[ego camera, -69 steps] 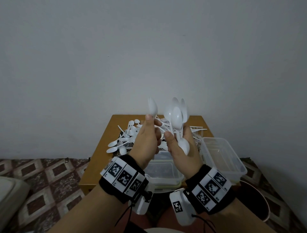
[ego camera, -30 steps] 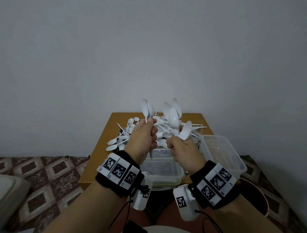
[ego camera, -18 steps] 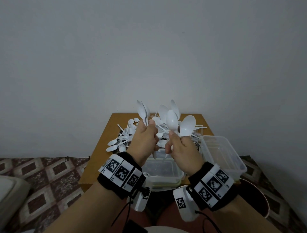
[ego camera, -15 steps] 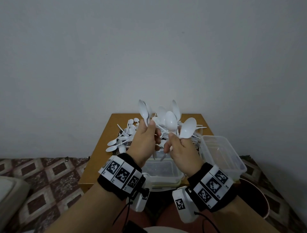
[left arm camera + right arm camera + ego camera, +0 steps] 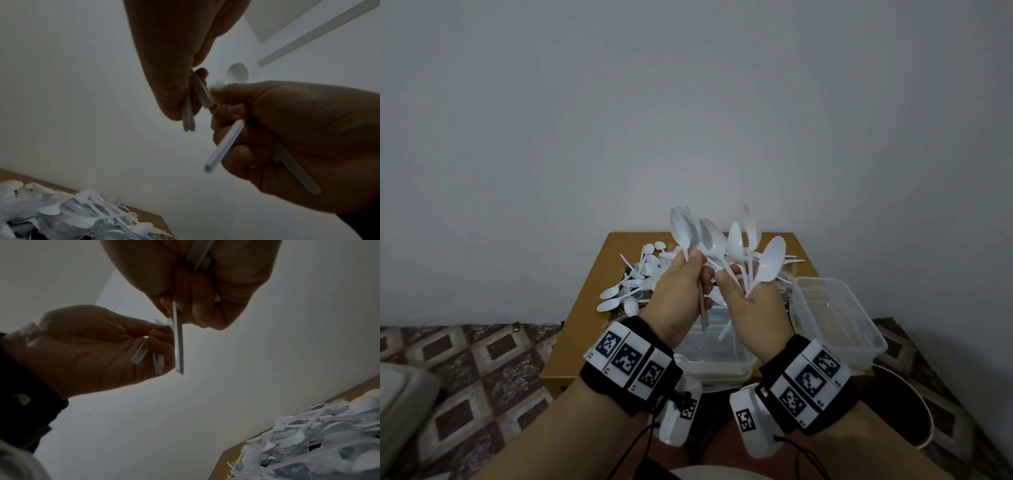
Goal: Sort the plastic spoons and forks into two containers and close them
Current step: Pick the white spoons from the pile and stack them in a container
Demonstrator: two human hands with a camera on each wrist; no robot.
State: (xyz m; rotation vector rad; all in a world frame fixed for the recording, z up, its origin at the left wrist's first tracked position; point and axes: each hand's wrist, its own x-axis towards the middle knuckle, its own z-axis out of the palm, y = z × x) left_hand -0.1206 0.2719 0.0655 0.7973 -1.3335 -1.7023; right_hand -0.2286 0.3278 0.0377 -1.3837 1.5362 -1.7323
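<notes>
Both hands are raised close together above the wooden table (image 5: 592,308). My left hand (image 5: 688,270) grips a few white plastic spoons (image 5: 683,228) by their handles, bowls up. My right hand (image 5: 736,284) holds several more spoons (image 5: 770,260) fanned out, bowls up. In the left wrist view the left hand (image 5: 174,81) pinches handle ends (image 5: 188,120) beside the right hand (image 5: 287,138). In the right wrist view a handle (image 5: 178,345) hangs from the right hand (image 5: 195,288). A mixed pile of spoons and forks (image 5: 640,274) lies on the table.
A clear open container (image 5: 722,356) sits at the table's front edge, below the hands. A second open container (image 5: 835,318) stands at the right. A dark round bin (image 5: 900,404) sits on the patterned floor (image 5: 482,359) to the right. A grey wall rises behind.
The left hand went from one spoon to a small bundle. In the right hand a spoon that hung bowl-down now points up, and its bunch has fanned out to the right.
</notes>
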